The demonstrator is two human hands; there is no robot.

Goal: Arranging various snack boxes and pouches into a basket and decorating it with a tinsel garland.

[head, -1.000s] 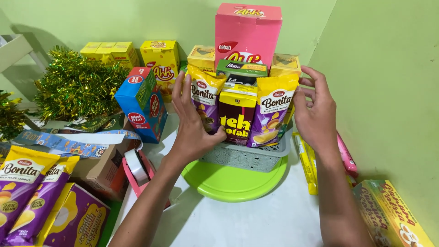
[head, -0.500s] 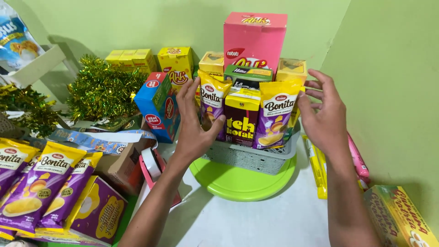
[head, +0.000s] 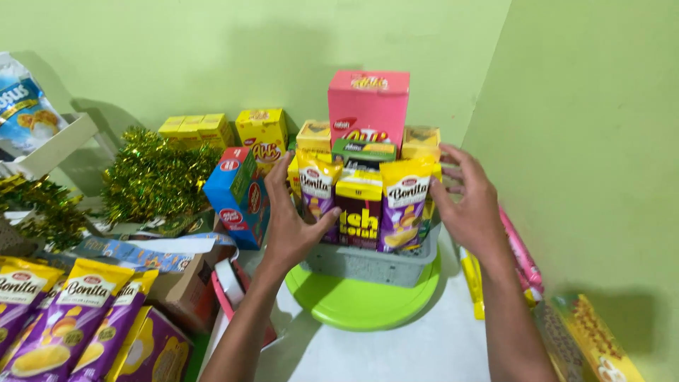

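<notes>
My left hand presses the purple snack pouch, right hand spread wide beside the grey basket; I should steady both sides evenly.

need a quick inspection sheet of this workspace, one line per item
surface: white table, bare only near the front
job's things: grey basket on a green round tray, packed with upright snack packs; pink box at the back stands tallest
clutter: blue box, yellow boxes, green tinsel, purple snack packs lying at left, long packs by the right wall
hands: left hand against the basket's left side, thumb on a pack; right hand open at its right side
cables: nothing seen
surroundings: green walls meeting in a corner
</notes>
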